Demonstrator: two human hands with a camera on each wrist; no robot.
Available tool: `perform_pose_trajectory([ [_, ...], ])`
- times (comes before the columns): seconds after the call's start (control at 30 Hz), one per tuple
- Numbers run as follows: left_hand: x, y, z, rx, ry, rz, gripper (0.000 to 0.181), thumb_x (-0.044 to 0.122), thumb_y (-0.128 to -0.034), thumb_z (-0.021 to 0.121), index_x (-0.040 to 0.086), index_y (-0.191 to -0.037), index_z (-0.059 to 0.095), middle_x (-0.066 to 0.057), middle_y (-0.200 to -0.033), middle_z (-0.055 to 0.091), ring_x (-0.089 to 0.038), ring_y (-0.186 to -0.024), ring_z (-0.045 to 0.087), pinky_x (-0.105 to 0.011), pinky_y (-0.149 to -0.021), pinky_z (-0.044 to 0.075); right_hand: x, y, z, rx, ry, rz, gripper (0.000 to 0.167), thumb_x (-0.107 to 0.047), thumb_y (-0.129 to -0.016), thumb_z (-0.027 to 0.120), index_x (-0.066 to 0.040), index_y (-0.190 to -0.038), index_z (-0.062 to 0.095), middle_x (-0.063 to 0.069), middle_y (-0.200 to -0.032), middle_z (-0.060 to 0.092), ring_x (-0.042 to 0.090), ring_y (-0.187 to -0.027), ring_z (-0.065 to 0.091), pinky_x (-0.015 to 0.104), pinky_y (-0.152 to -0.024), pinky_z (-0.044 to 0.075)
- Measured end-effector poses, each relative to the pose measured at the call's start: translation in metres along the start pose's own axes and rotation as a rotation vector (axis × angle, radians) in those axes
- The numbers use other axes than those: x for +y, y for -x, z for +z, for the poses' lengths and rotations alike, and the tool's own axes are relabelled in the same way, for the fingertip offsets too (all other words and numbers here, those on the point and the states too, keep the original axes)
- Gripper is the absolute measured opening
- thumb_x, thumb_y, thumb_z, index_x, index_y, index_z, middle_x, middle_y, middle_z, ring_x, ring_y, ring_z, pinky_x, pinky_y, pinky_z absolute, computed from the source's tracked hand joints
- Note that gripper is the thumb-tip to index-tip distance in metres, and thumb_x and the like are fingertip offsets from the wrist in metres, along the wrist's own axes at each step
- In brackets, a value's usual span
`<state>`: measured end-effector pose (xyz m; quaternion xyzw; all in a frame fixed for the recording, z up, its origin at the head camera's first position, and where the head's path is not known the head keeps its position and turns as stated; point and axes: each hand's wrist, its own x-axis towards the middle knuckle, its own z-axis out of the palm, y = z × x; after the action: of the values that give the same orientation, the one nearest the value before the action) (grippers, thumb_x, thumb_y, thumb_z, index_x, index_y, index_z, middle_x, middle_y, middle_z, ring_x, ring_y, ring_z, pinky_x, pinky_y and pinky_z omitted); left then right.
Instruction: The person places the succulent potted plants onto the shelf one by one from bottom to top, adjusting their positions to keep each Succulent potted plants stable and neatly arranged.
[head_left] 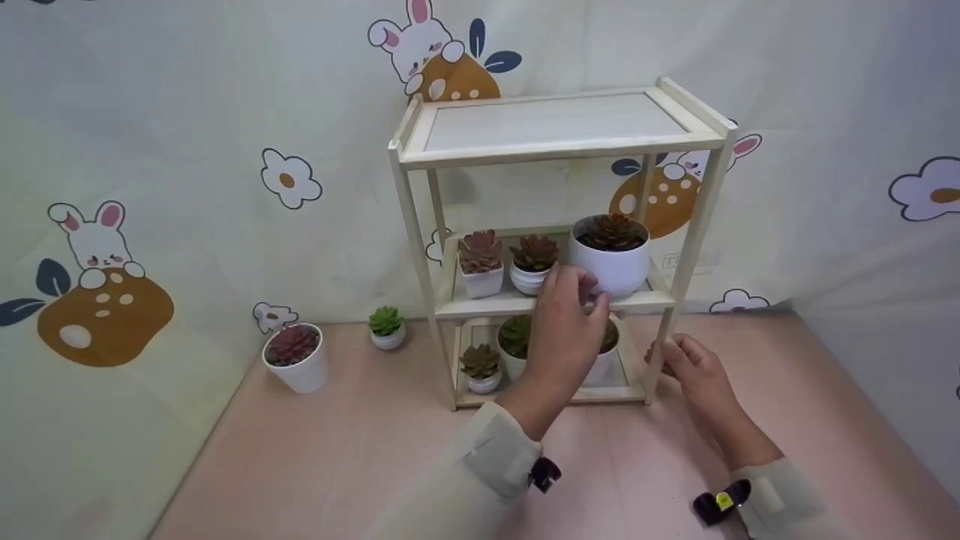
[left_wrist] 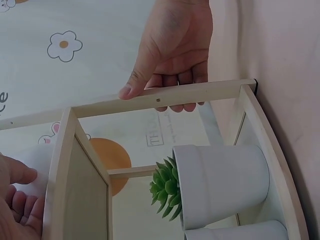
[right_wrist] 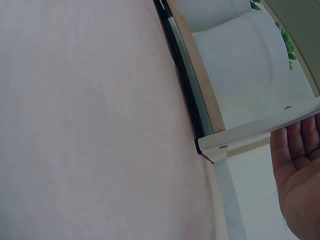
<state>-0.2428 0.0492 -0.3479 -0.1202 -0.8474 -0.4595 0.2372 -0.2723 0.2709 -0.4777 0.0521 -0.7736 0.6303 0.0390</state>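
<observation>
My left hand [head_left: 566,326] is at the front of the middle shelf, its fingers loosely bent beside a large round white pot [head_left: 611,262] holding a dark reddish succulent. In the left wrist view, its thumb is at the pot's white side. My right hand [head_left: 694,371] grips the right front post of the cream wooden shelf rack [head_left: 694,225] low down; the left wrist view shows thumb and fingers around that post. Left of the large pot stand a small succulent in a round white pot [head_left: 529,280] and a pink succulent in a square pot [head_left: 482,281].
The bottom shelf holds a small potted succulent [head_left: 481,367] and larger white pots [left_wrist: 220,180], partly behind my left arm. Left of the rack, a small green succulent [head_left: 387,322] and a red succulent in a white pot [head_left: 304,367] stand on the pink tabletop [head_left: 337,465].
</observation>
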Motion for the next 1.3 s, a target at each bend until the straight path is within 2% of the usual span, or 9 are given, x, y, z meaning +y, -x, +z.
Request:
perform_pose_trajectory([
  [0.27,-0.006,-0.005,0.006,0.082,-0.025,0.075,0.011,0.010,-0.0954,0.074,0.010,-0.098,0.064,-0.003,-0.096,0.063,-0.014,-0.089,0.061,-0.023,-0.079,0.055,0.000,0.000,0.001,0.003,-0.027,-0.008,0.048,-0.036,-0.111,0.049,0.009,-0.123,0.057,-0.001,-0.107,0.071,0.005,-0.104,0.068,0.020,-0.095,0.058],
  [0.57,-0.006,-0.005,0.008,0.072,-0.010,0.044,0.010,0.010,-0.0966,0.073,0.012,-0.100,0.064,-0.001,-0.098,0.063,-0.012,-0.092,0.062,-0.021,-0.081,0.056,0.000,-0.002,0.000,-0.003,-0.017,0.020,0.047,-0.040,-0.110,0.048,0.005,-0.124,0.058,0.002,-0.111,0.072,0.006,-0.106,0.068,0.019,-0.095,0.057],
  [0.83,-0.010,0.000,0.010,0.087,-0.009,0.086,0.012,0.009,-0.0962,0.074,0.010,-0.101,0.063,-0.003,-0.102,0.062,-0.013,-0.095,0.062,-0.017,-0.083,0.057,0.000,0.000,0.001,0.004,-0.012,0.014,0.049,-0.039,-0.111,0.048,0.008,-0.124,0.058,0.003,-0.111,0.071,0.005,-0.105,0.068,0.020,-0.095,0.057],
  [1.03,-0.013,0.005,0.006,0.077,0.007,0.092,0.015,0.010,-0.0964,0.074,0.009,-0.105,0.062,-0.004,-0.106,0.062,-0.014,-0.100,0.062,-0.017,-0.087,0.058,0.000,0.001,0.002,0.008,-0.001,0.010,0.049,-0.039,-0.111,0.047,0.007,-0.123,0.058,-0.002,-0.107,0.071,0.004,-0.104,0.069,0.020,-0.095,0.057],
  [1.17,-0.015,0.009,0.000,0.071,0.006,0.097,0.017,0.014,-0.0965,0.075,0.009,-0.108,0.062,-0.004,-0.109,0.062,-0.014,-0.102,0.061,-0.021,-0.089,0.057,0.000,0.000,0.003,0.015,-0.016,-0.002,0.049,-0.038,-0.110,0.049,0.009,-0.121,0.058,-0.001,-0.106,0.070,0.006,-0.103,0.068,0.021,-0.096,0.057],
  [1.3,-0.020,0.014,-0.010,0.068,0.055,0.094,0.020,0.015,-0.0961,0.076,0.008,-0.109,0.062,-0.004,-0.111,0.062,-0.015,-0.106,0.061,-0.023,-0.093,0.057,0.000,0.000,0.002,0.007,-0.013,0.010,0.052,-0.041,-0.110,0.048,0.008,-0.123,0.057,0.001,-0.110,0.069,0.006,-0.105,0.067,0.020,-0.097,0.057],
])
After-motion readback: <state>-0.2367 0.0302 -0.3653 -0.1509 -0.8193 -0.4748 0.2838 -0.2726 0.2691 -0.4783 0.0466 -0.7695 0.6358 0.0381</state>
